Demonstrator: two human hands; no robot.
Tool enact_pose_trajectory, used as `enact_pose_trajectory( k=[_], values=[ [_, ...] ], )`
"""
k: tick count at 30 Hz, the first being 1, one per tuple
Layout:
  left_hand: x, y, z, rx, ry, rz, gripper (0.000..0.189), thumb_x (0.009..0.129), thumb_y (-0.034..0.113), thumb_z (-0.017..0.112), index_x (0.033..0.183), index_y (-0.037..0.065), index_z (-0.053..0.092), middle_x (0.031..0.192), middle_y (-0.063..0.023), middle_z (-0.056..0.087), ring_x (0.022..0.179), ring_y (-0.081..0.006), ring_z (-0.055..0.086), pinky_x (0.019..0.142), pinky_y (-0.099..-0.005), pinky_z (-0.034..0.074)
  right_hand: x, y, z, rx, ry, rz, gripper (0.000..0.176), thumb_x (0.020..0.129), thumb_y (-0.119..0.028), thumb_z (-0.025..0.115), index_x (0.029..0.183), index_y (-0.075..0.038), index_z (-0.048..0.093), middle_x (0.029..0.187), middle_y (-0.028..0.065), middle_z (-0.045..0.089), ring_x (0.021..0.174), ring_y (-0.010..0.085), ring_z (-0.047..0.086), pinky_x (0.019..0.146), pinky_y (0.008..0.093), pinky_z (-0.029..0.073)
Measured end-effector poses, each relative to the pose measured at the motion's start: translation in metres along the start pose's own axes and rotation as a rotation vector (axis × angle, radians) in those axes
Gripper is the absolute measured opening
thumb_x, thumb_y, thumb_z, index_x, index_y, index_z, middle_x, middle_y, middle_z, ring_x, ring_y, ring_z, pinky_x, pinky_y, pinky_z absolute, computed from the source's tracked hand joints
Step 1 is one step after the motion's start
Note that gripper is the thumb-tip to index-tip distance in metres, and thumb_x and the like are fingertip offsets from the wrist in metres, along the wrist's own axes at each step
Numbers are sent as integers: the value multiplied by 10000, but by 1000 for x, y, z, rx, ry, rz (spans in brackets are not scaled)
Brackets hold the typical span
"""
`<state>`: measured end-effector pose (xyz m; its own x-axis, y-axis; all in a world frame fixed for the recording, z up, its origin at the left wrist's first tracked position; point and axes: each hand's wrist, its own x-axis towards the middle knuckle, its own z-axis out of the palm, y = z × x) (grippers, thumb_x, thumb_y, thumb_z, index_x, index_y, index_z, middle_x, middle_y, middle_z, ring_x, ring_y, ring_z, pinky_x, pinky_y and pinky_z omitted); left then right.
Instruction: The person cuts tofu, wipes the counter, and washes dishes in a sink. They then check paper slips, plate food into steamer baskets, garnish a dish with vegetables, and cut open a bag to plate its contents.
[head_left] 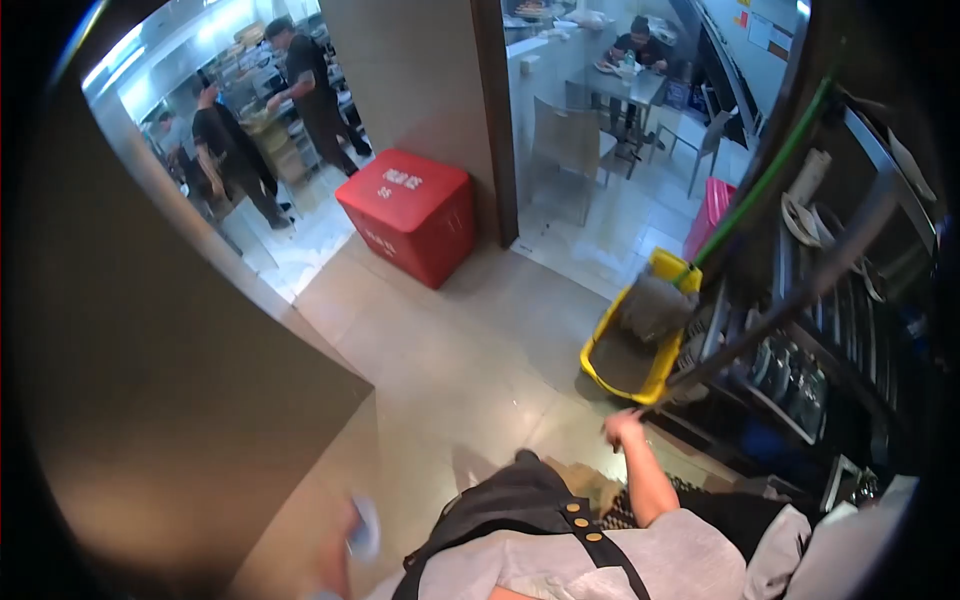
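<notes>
Touching grey bar (770, 300), right hand (624, 428)

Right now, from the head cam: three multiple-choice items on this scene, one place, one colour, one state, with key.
1. Where does the red box stand?
A. on the floor at the foot of the wall between the two openings
B. hung from the ceiling
C. on top of a cart

2. What colour is the mop handle?
A. red
B. green
C. white

3. The person at the far table is:
A. walking off
B. lying down
C. seated

Key:
1 A: its base rests on the floor tiles, right by the wall.
2 B: a green pole rises from the yellow bucket.
3 C: the torso sits low behind the tabletop.
</notes>
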<state>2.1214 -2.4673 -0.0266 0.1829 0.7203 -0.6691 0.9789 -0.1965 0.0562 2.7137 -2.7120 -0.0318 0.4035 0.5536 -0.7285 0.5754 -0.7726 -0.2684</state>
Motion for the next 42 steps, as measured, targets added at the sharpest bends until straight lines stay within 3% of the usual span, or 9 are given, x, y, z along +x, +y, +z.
enact_pose_trajectory(
  k=[4,10,12,16,22,25,28,37,42],
  values=[
    [-39,-64,114,-173,155,-364,704,653,79,666,1283,-29,374,1075,-251,566,981,-386,562,849,-407,482,121,-103,16,436,87,-179,637,691,-349,720,1258,-133,526,1359,155,423,1251,329,396,1031,352,345],
    [19,-49,137,-317,259,-626,699,656,71,653,1280,-52,364,1032,-251,581,950,-388,573,820,-413,488,230,-370,-94,-481,467,-414,564,724,-267,687,1238,-91,533,1265,216,496,1147,324,505,962,415,418],
    [96,-21,75,-434,237,-585,679,656,54,627,1269,-62,361,963,-251,589,928,-393,576,803,-427,487,325,-427,-121,116,232,-896,522,750,-236,672,1215,-44,534,1105,242,573,893,304,638,765,432,528],
    [248,52,-136,-607,384,-357,538,638,12,595,1150,-3,431,865,-247,598,834,-420,587,745,-487,480,391,-517,-188,637,-146,-635,406,781,-233,657,1081,28,577,851,186,632,635,231,657,543,371,544],
    [426,74,-398,-685,735,-159,249,799,27,530,1027,20,429,787,-272,588,775,-455,583,672,-522,464,533,-551,-251,320,442,-470,277,725,-167,662,508,-30,556,515,85,517,508,185,563,429,288,406],
    [514,48,-458,-677,847,-119,214,833,45,512,1030,26,430,765,-277,584,755,-463,579,671,-536,457,584,-611,-293,34,385,-328,83,682,-34,642,760,-7,633,725,129,593,662,237,603,484,319,481],
    [581,29,-499,-638,784,-260,267,789,36,543,1034,24,437,810,-283,587,786,-456,581,689,-538,460,643,-715,-341,552,-261,-251,717,654,143,578,1300,-103,389,1239,181,421,914,343,570,551,517,560],
    [660,-38,-600,-793,544,-731,339,715,-2,562,1032,23,445,876,-275,597,844,-440,593,728,-513,481,697,-1330,-381,-6,108,-1494,729,670,-169,700,1322,-60,393,1316,210,424,1241,346,387,1032,388,333],
    [759,-100,-711,-884,645,-786,304,745,-23,491,1038,38,436,833,-284,587,843,-455,581,728,-527,474,585,-1613,-314,196,-123,-1727,747,711,-43,617,1381,-98,293,1281,206,450,974,274,590,800,371,504]
  ],
)
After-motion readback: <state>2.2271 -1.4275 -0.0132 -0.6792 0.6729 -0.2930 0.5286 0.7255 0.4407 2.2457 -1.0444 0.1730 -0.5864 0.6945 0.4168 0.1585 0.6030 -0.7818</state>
